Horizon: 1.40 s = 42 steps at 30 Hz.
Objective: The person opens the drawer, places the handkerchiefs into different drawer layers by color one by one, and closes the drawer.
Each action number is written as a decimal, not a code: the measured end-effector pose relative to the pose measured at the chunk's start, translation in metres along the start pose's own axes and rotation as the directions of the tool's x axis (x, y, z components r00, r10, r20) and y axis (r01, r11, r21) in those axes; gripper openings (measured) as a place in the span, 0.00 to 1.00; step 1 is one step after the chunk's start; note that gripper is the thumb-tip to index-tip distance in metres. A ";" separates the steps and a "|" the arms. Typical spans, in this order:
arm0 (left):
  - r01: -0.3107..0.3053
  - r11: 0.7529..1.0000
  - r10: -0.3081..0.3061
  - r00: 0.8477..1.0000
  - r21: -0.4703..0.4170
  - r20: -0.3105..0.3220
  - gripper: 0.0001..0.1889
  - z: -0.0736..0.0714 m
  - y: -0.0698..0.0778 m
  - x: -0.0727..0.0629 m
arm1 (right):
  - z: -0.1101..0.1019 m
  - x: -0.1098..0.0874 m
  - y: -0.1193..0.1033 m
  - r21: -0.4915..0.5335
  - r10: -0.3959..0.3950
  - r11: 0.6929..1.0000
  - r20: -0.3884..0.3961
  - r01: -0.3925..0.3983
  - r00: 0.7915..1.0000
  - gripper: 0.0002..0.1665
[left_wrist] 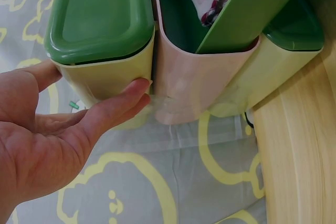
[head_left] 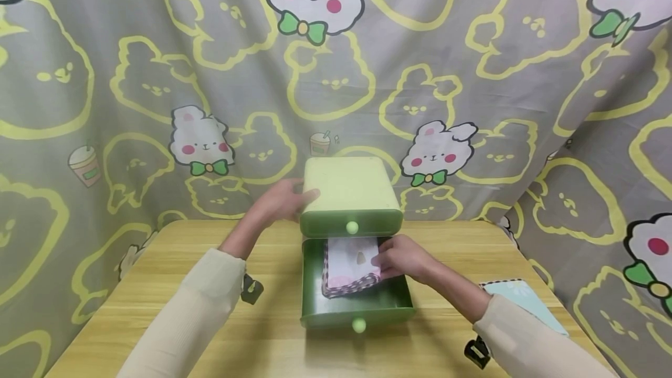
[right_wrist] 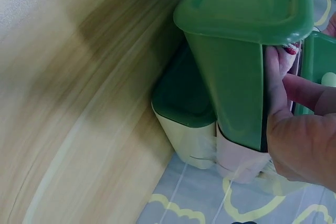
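A small drawer unit (head_left: 346, 182) with a pale yellow top and green drawer fronts stands on the table, its pink middle tier (left_wrist: 181, 85) showing in the left wrist view. Below the shut top drawer (head_left: 325, 223), a green drawer (head_left: 315, 302) is pulled out. Inside lies a folded small towel (head_left: 349, 258), white with checkered edging. My right hand (head_left: 406, 258) pinches the towel's right edge, thumb and fingers partly hidden by the drawer wall in the right wrist view. My left hand (head_left: 286, 200) rests on the unit's upper left edge, fingers straight against its side.
A light blue cloth (head_left: 525, 302) with dark-and-white edging lies on the table at the right, partly behind the right sleeve. The wooden table (head_left: 268, 337) meets a grey curtain (head_left: 336, 127) with yellow cartoon outlines. Black wrist devices (head_left: 476, 352) show by both sleeves.
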<state>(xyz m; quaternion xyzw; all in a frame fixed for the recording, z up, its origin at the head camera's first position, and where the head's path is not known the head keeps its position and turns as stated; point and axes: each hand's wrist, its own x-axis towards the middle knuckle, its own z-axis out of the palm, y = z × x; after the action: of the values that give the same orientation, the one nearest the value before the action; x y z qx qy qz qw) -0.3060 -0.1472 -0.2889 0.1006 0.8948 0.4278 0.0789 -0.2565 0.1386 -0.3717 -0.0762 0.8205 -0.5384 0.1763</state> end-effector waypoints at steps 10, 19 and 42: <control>0.012 1.000 -0.012 1.000 0.003 0.001 0.34 0.001 0.001 0.001 | -0.007 -0.004 -0.002 0.049 0.022 0.998 0.057 -0.025 0.998 0.17; 0.022 1.000 -0.022 1.000 0.001 -0.004 0.36 0.002 0.001 0.001 | -0.014 -0.011 -0.007 0.052 0.005 0.999 0.117 -0.011 0.993 0.20; 0.009 1.000 -0.009 1.000 0.012 -0.003 0.36 0.001 -0.001 0.002 | -0.013 -0.030 -0.019 0.081 -0.031 0.997 0.167 0.017 0.986 0.29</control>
<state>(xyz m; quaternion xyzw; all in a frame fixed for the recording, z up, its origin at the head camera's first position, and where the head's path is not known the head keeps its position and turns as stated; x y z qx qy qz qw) -0.3075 -0.1462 -0.2903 0.0962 0.8979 0.4222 0.0788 -0.2350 0.1510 -0.3439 -0.1241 0.7797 -0.5644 0.2411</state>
